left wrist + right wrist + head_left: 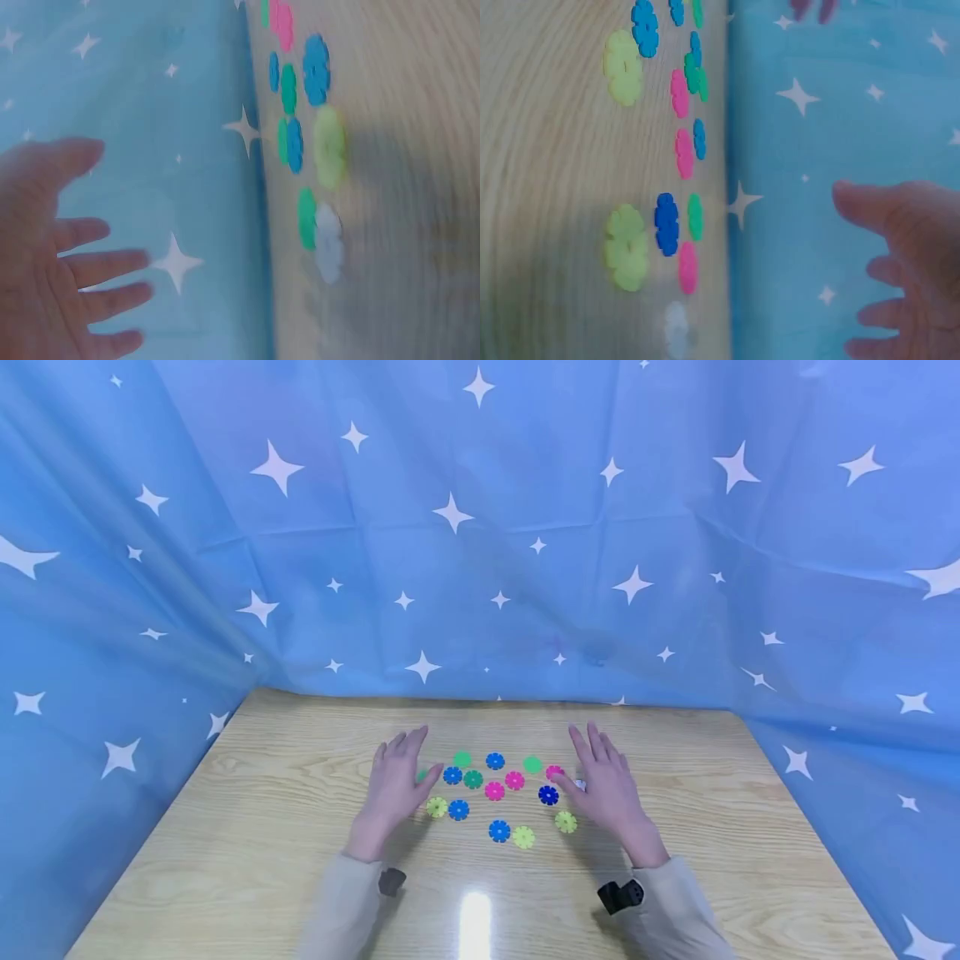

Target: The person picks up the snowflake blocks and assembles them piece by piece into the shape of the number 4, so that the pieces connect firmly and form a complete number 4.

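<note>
Several flat, notched plastic discs lie scattered on the table between the two hands. Among them are a yellow-green disc (523,837), a light blue disc (499,831), a dark blue disc (548,795), a pink disc (494,791) and a green disc (473,779). My left hand (393,781) hovers at the left of the discs, fingers extended and holding nothing. On the other side my right hand (609,789) is held above the table, its fingers also spread. A white disc (328,244) shows in the left wrist view; the left hand hides it from the head view.
The wooden table (240,827) runs back to a blue curtain (525,568) printed with white stars. A dark wrist camera (621,897) sits at the right cuff, and another dark device (392,882) at the left cuff. Light glares off the table's front middle.
</note>
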The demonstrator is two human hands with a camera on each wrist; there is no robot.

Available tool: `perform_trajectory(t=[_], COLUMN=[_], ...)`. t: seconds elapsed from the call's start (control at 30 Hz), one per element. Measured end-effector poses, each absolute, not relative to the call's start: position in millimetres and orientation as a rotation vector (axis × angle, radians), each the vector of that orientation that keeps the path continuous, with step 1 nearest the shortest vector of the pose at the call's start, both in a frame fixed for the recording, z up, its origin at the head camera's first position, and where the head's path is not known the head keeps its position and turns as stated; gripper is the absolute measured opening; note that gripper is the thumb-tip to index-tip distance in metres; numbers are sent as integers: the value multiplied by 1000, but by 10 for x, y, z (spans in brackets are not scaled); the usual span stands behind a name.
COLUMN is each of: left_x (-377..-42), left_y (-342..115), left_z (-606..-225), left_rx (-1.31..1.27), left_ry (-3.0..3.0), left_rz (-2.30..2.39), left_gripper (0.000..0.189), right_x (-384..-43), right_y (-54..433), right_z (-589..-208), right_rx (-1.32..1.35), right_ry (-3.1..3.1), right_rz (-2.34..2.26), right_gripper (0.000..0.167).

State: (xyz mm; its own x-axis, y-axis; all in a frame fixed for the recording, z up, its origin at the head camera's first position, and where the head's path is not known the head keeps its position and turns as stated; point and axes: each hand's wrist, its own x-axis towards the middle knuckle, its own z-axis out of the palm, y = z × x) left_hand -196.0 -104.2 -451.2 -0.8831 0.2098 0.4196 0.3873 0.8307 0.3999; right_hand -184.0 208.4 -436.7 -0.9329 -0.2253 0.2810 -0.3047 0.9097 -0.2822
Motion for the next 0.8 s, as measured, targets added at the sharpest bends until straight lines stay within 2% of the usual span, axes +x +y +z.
perform_trajectory(t=[0.27, 0.53, 0.8], left_x=[-1987, -2039, -2042], left_y=[-1255, -1308, -1323], left_z=[-4663, -4825, -4839], left_rx=[-364, -336, -338], left_ry=[-2784, -2925, -2965], left_rz=[-1010, -1022, -999], left_gripper=[34, 40, 36], right_x=[-1906, -1965, -2008], right_y=[2246, 2403, 2419], right_z=[-4521, -4714, -4819], right_rx=[378, 242, 210], right_ry=[-2901, -2952, -2981], right_rz=[632, 710, 831], right_gripper=[60, 49, 39])
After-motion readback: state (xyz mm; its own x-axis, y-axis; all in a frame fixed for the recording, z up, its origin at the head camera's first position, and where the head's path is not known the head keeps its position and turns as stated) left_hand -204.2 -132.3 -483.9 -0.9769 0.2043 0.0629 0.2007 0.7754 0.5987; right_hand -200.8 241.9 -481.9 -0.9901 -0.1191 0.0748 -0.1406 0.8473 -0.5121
